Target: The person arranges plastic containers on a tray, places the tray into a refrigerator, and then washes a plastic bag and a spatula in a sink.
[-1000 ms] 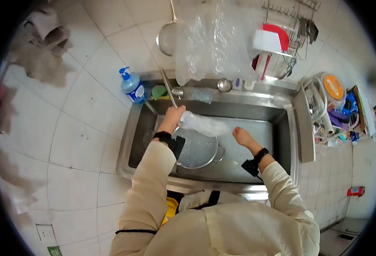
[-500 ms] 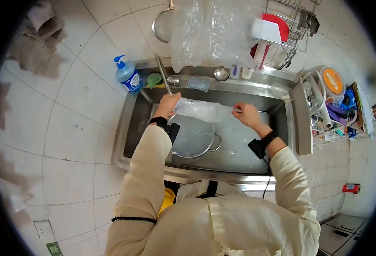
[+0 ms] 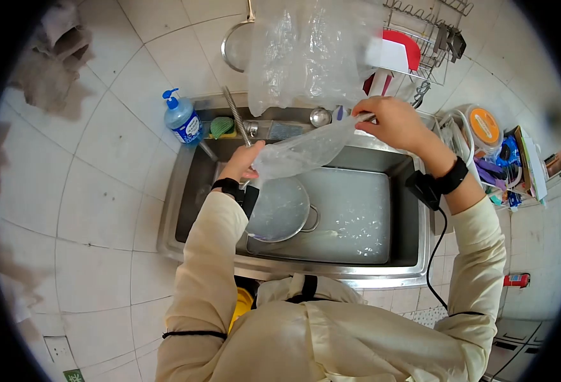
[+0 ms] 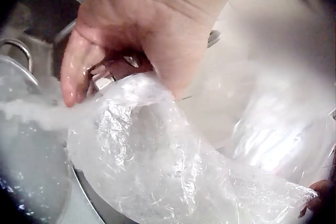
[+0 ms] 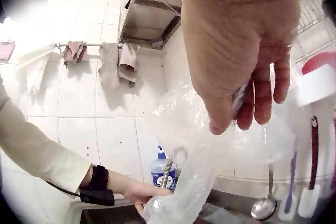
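Right hand rose, lifting plastic bag; only head view shows scrubber.

Head view. A soap bottle with a blue pump stands upright near the tiled wall. To its right, a green scrubber lies over a yellow sponge. Above, a strainer hangs by its handle. Upper right, at a wire rack, a white board overlaps a red board. Far right, a tub with an orange lid; red extinguisher lower. Lower left, a socket, green sign beneath.

Right wrist view. Pink cloth and grey cloth on one rail, apart. Ladle left of a purple-handled spatula.
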Tool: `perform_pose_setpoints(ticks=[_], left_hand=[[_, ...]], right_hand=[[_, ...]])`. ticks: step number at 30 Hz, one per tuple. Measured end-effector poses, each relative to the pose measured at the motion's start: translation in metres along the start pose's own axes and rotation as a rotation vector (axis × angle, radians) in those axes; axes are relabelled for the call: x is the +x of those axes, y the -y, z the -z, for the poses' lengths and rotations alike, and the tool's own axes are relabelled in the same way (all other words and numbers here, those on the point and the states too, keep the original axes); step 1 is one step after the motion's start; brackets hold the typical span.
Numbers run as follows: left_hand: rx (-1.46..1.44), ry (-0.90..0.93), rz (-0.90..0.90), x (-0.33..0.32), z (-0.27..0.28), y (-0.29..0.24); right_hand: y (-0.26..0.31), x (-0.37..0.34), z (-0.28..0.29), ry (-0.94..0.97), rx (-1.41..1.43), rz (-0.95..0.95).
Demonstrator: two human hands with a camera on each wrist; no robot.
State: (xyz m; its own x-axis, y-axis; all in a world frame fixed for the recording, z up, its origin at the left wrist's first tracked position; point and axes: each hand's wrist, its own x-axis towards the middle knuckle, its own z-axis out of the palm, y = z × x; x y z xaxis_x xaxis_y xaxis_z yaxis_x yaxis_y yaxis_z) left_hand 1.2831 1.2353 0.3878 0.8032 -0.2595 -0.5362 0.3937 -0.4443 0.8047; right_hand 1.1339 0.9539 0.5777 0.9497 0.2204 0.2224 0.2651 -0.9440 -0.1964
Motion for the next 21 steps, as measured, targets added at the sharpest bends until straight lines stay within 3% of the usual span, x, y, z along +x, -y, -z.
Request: perform_pose_setpoints(ticks=[2, 6, 8, 10, 15, 16, 17, 19, 21], left_hand=[[-0.033, 0.114, -0.004, -0.008, 0.001, -0.006], [-0.25, 0.184, -0.047, -0.034, 0.003, -0.018], [-0.364, 0.306, -0.072, -0.045, 0.003, -0.023], [-0.407, 0.283, -0.066, -0.046, 0.004, -0.023], [-0.417, 0.256, -0.111, -0.044, 0.009, -0.01], [-0.235, 0.247, -0.132, -0.029, 0.012, 0.0], [-0.207, 0.154, -0.119, -0.025, 0.008, 0.005], [-0.076, 0.145, -0.076, -0.034, 0.007, -0.001], [-0.021, 0.057, -0.153, -0.026, 0.004, 0.007]], right_hand=[[0.003, 0.0, 0.011, -0.032, 0.013, 0.085], [0.017, -0.001, 0.045, 0.001, -0.032, 0.099], [0.028, -0.001, 0.062, -0.012, 0.034, 0.031], [0.033, 0.003, 0.078, -0.062, 0.037, 0.104], [0.046, 0.015, 0.12, 0.026, 0.073, 0.193], [0.05, 0.02, 0.13, 0.066, 0.126, 0.202], [0.053, 0.024, 0.138, 0.092, 0.213, 0.168], [0.043, 0.041, 0.152, 0.066, 0.24, 0.191], [0.034, 0.061, 0.171, 0.066, 0.277, 0.23]])
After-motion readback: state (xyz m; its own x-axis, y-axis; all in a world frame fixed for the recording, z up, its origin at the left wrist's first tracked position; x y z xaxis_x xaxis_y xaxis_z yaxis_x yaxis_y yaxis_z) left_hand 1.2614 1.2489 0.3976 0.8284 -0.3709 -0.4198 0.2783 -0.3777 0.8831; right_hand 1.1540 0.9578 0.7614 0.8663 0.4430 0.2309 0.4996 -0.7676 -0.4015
